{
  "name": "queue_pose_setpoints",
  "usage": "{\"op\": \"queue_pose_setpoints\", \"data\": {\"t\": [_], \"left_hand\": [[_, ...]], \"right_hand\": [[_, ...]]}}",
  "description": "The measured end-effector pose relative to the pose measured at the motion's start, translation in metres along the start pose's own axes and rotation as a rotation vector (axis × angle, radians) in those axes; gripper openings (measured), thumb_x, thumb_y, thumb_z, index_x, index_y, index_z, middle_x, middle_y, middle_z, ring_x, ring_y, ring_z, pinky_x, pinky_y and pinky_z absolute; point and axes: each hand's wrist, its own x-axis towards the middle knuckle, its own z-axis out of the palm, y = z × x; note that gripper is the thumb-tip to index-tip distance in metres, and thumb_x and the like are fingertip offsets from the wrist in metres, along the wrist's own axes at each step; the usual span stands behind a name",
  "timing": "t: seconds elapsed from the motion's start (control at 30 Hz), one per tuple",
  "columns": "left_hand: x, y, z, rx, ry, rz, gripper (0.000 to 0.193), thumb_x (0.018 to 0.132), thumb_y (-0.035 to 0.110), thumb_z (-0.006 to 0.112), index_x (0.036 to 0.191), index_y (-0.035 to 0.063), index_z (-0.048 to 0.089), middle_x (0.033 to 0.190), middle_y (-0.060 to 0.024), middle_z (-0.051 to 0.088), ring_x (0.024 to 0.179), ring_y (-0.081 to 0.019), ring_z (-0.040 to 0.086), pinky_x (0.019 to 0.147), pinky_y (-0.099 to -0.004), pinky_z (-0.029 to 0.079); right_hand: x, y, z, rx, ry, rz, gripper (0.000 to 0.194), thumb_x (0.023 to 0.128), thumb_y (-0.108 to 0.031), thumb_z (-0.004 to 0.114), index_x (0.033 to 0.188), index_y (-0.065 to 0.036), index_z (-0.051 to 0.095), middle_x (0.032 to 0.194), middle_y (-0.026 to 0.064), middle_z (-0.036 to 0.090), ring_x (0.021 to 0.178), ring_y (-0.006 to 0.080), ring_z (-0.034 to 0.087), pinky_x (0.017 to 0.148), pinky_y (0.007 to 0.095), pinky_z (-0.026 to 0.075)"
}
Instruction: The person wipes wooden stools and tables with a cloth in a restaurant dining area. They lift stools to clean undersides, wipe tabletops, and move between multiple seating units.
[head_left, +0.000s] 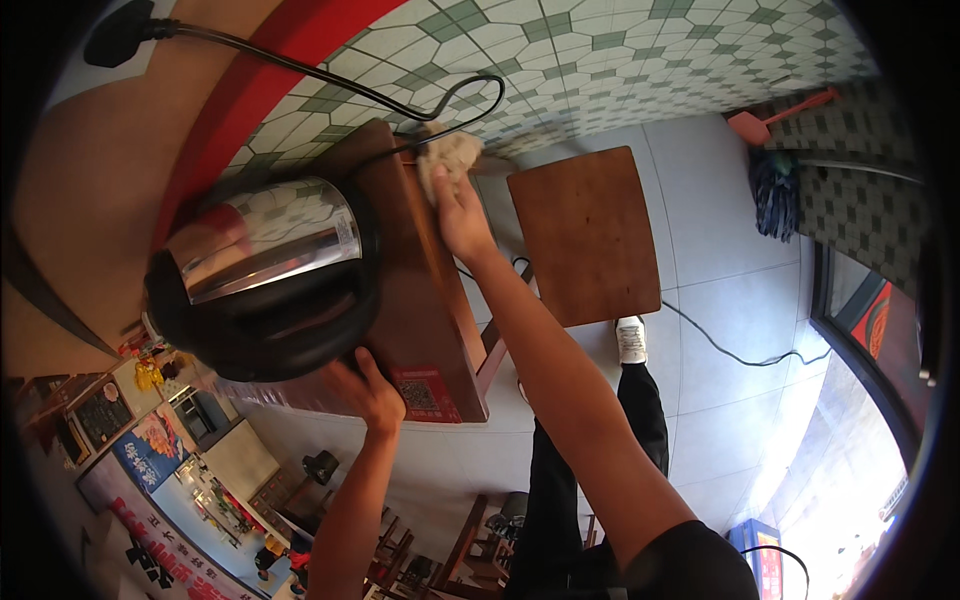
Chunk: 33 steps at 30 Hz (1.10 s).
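Observation:
My right hand (459, 214) grips a beige cloth (452, 154) at the edge of a brown wooden table (420, 300), on the side by the tiled wall. Spread flat near the table's other end, my left hand (367, 394) holds nothing. Its fingertips are close to a large steel electric kettle (262, 232) with a black handle, and partly hidden by it; I cannot tell whether they touch it. Beside the left hand a red card with a printed code (426, 394) lies on the tabletop. A black power cord (352, 88) loops above the cloth.
A square wooden stool (589, 236) stands right of the table. Another cord (735, 356) trails over the grey floor. By the tiled wall (570, 60) are a blue mop head (775, 196) and a pink dustpan (750, 129). Wooden chairs (469, 544) stand behind, with people (281, 559) farther off.

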Motion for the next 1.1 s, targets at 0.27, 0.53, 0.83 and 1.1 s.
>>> {"op": "queue_pose_setpoints", "data": {"t": [0.27, 0.53, 0.83, 1.1], "left_hand": [[0.000, 0.012, -0.001, -0.044, -0.036, -0.046, 0.050, 0.115, 0.031, 0.054, 0.144, -0.0090, 0.053, 0.142, -0.0249, 0.059, 0.136, -0.0389, 0.055, 0.120, -0.0464, 0.038], [-0.002, 0.005, 0.002, 0.106, 0.089, -0.026, 0.044, 0.114, 0.035, 0.058, 0.136, -0.0032, 0.058, 0.141, -0.0246, 0.060, 0.132, -0.0437, 0.055, 0.118, -0.0536, 0.038], [0.010, 0.003, -0.019, 0.005, 0.061, -0.032, 0.043, 0.110, 0.039, 0.061, 0.137, 0.0068, 0.058, 0.154, -0.0208, 0.054, 0.149, -0.0399, 0.047, 0.125, -0.0659, 0.026], [0.001, 0.004, -0.034, -0.363, 0.161, -0.098, 0.047, 0.103, 0.035, 0.070, 0.136, 0.0042, 0.058, 0.148, -0.0213, 0.056, 0.145, -0.0405, 0.050, 0.124, -0.0660, 0.029]], "right_hand": [[-0.085, 0.019, -0.050, 0.260, 0.155, 0.301, 0.052, 0.116, -0.033, 0.054, 0.153, 0.004, 0.058, 0.148, 0.0119, 0.065, 0.137, 0.0195, 0.059, 0.118, 0.0325, 0.042], [-0.241, -0.007, -0.121, -0.099, 0.122, 0.420, 0.055, 0.118, -0.039, 0.053, 0.148, 0.006, 0.063, 0.141, 0.0118, 0.068, 0.132, 0.0182, 0.058, 0.115, 0.0330, 0.044], [-0.300, -0.002, -0.059, 0.173, 0.073, 0.207, 0.054, 0.119, -0.037, 0.045, 0.165, -0.009, 0.043, 0.162, 0.0083, 0.052, 0.150, 0.0255, 0.050, 0.126, 0.0402, 0.037], [-0.369, -0.084, 0.014, -0.153, 0.408, -0.220, 0.069, 0.118, -0.050, 0.046, 0.161, 0.004, 0.044, 0.164, 0.0188, 0.049, 0.151, 0.0337, 0.050, 0.126, 0.0477, 0.042]]}}
